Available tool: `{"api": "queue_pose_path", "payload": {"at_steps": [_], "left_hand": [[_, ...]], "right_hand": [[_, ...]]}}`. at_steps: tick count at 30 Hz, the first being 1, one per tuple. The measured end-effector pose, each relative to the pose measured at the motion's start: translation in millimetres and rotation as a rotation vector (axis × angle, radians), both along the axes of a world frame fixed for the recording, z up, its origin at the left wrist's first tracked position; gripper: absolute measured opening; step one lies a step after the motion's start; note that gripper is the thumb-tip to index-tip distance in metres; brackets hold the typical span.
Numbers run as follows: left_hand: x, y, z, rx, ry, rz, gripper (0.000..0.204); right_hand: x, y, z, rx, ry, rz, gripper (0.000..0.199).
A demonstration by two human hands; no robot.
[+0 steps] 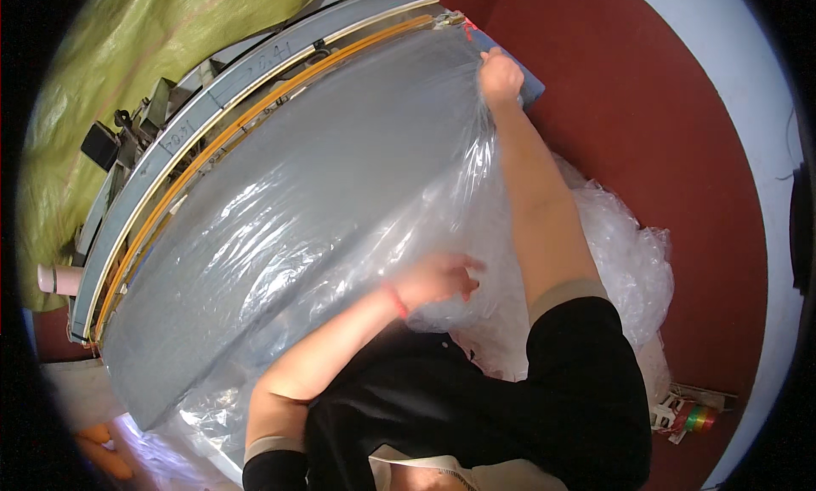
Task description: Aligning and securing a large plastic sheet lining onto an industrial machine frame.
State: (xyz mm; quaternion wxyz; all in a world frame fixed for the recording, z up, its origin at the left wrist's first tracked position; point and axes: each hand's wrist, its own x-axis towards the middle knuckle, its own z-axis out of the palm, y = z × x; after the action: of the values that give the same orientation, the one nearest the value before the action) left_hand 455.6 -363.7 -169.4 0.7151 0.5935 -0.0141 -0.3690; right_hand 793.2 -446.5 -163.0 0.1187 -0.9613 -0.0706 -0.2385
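Observation:
A wide sheet of clear plastic film lies over a long grey tabletop, wrinkled and shiny along its near side. Up at the far right corner, my right hand is closed on the film's edge, and creases run down from that grip. My left hand, with a red band at its wrist, hovers close to my body over the loose film. Its fingers look apart and slightly smeared by motion, and nothing shows in them.
Orange strips and a pale grey rail with handwritten marks line the far side. A pink cylinder stands at the left end. Bunched clear plastic hangs at the right, above the red floor. Rolls of coloured tape lie lower right.

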Motion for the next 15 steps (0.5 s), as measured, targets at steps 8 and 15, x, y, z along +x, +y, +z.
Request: {"api": "queue_pose_path", "payload": {"at_steps": [8,15], "left_hand": [[-27,17,19,-0.214,-0.282,0.390,0.036],[-49,5,-4,0.259,0.047,-0.311,0.043]], "right_hand": [[2,-2,3,0.017,0.079,-0.002,0.030],[3,-3,4,0.031,0.120,-0.010,0.031]]}}
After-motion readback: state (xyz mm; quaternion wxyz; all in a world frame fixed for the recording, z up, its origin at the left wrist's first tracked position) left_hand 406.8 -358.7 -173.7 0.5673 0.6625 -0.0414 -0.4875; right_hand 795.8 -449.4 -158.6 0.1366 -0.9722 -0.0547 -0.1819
